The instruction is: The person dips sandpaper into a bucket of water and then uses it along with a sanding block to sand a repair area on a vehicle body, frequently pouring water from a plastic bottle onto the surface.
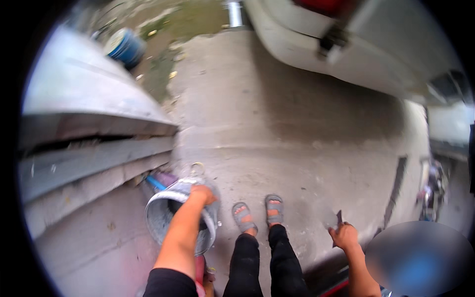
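Observation:
A grey, stained bucket (157,220) tilts at my left, its mouth turned up toward me and the inside partly hidden by my forearm. My left hand (204,194) is closed on the bucket's far side, near the rim. At the right, my right hand (345,234) wraps round a hand tool (339,218) with a dark handle. A smeared grey patch beside it makes the tool look like a trowel, but its blade is too blurred to tell.
My sandalled feet (257,214) stand on a concrete floor (222,114). Stacked planks (99,158) run along the left. A blue bucket (129,47) stands at the far left. A white vehicle (307,44) fills the far right. A blurred oval (420,257) covers the lower right.

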`<state>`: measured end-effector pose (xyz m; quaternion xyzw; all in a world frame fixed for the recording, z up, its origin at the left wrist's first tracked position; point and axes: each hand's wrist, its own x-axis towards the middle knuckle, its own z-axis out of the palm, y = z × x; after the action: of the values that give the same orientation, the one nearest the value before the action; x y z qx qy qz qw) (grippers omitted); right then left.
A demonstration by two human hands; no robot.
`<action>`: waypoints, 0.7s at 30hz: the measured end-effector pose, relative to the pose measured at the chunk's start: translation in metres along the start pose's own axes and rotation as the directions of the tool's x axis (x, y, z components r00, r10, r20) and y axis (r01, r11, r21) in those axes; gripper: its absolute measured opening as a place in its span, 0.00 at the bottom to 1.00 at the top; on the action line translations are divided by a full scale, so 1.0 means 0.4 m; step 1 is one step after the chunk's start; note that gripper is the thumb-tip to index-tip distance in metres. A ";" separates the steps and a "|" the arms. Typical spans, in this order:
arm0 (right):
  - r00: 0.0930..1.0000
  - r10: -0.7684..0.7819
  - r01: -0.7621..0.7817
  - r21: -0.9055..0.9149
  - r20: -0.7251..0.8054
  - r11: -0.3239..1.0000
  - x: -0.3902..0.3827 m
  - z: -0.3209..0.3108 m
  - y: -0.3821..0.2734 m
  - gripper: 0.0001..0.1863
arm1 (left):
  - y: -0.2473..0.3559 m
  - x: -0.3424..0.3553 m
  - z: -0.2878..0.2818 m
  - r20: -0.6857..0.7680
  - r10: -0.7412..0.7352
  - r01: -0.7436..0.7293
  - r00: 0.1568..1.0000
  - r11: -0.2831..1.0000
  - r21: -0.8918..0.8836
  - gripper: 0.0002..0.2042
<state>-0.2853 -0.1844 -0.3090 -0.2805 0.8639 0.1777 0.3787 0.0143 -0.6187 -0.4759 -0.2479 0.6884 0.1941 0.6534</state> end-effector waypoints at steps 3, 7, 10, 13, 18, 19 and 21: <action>0.937 0.207 -0.258 0.155 0.282 0.954 -0.072 0.036 0.091 0.33 | -0.005 -0.039 0.006 -0.175 0.019 0.019 0.984 0.977 0.211 0.33; 0.904 0.263 -0.354 0.246 0.336 0.902 -0.248 0.120 0.206 0.38 | -0.034 -0.244 0.012 -0.299 0.213 -0.130 0.930 0.953 0.275 0.32; 0.885 0.339 -0.444 0.358 0.318 0.822 -0.378 0.158 0.226 0.40 | -0.124 -0.324 0.106 -0.406 0.227 -0.102 0.885 0.946 0.307 0.25; 0.827 0.433 -0.560 0.458 0.358 0.691 -0.543 0.200 0.246 0.41 | -0.158 -0.405 0.190 -0.400 0.218 -0.095 0.890 0.948 0.305 0.19; 0.825 0.464 -0.564 0.541 0.324 0.624 -0.710 0.260 0.254 0.42 | -0.146 -0.603 0.236 -0.401 0.259 -0.105 0.879 0.925 0.366 0.19; 0.832 0.460 -0.551 0.566 0.311 0.614 -0.728 0.255 0.247 0.42 | -0.175 -0.599 0.249 -0.247 0.092 -0.074 0.965 0.994 0.078 0.20; 0.851 0.426 -0.522 0.585 0.307 0.620 -0.723 0.228 0.243 0.42 | -0.316 -0.518 0.362 -0.122 0.096 -0.071 0.988 0.978 0.195 0.29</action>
<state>-0.1341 0.0400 -0.1410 0.1199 0.8848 -0.0204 0.4498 0.2106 -0.6161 -0.2725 -0.1674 0.7550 0.1378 0.6188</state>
